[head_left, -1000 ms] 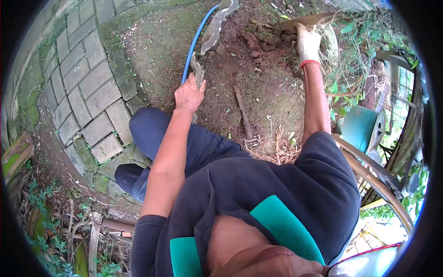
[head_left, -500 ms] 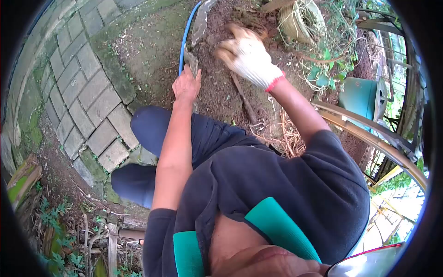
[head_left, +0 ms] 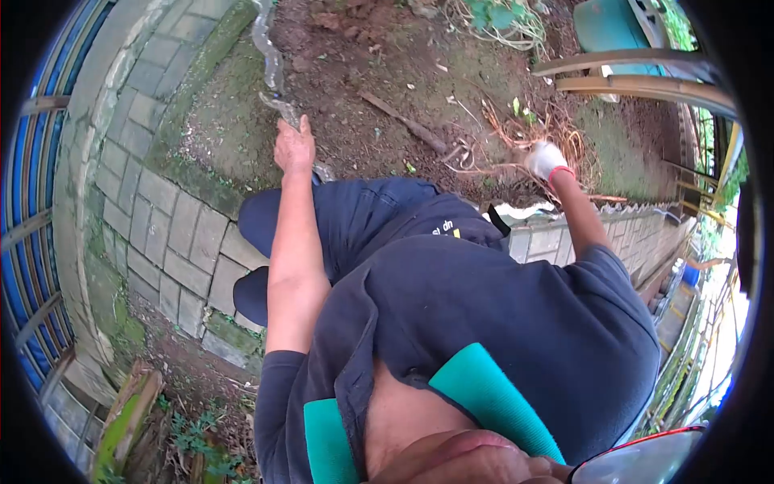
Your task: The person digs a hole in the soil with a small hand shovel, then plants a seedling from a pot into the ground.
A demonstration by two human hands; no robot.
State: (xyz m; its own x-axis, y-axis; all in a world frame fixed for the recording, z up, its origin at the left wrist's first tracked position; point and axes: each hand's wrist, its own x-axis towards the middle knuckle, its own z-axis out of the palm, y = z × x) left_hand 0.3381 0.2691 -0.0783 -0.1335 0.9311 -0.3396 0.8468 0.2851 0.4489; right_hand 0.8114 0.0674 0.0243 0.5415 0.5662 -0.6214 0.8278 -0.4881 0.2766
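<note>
Hands well apart above bare soil (head_left: 371, 73). Left hand (head_left: 294, 147), ungloved, left of upper centre, on a wavy-edged grey strip (head_left: 284, 113); thumb on one side, fingers on the other, firmness of grip cannot be told. Strip runs up to the top edge of frame, short part showing below the hand by the knee. Right hand (head_left: 549, 160), white glove with red cuff, right of upper centre, at a tangle of dry brown stalks (head_left: 564, 133); fingers look bent in, but cannot tell whether the grip is pinching any. Stick (head_left: 403, 121) lying on the soil between the hands, slanting down to the right. Vine-like strands (head_left: 516, 36) near top edge, right of centre. Teal container (head_left: 614, 28) in upper right, two curved poles (head_left: 645, 87) just below and partly in front. Grey paving (head_left: 165, 234) laid across left of frame; more pavers beyond the right hand. Blue slatted panel (head_left: 32, 177) at left edge. Wearer in dark shirt (head_left: 500, 315) and dark trousers (head_left: 363, 214), teal straps (head_left: 496, 395) in lower centre. Writing: small white letters (head_left: 443, 227) near the waist, seemingly "st dn", yellow mark beside; rest of wording not readable.
</note>
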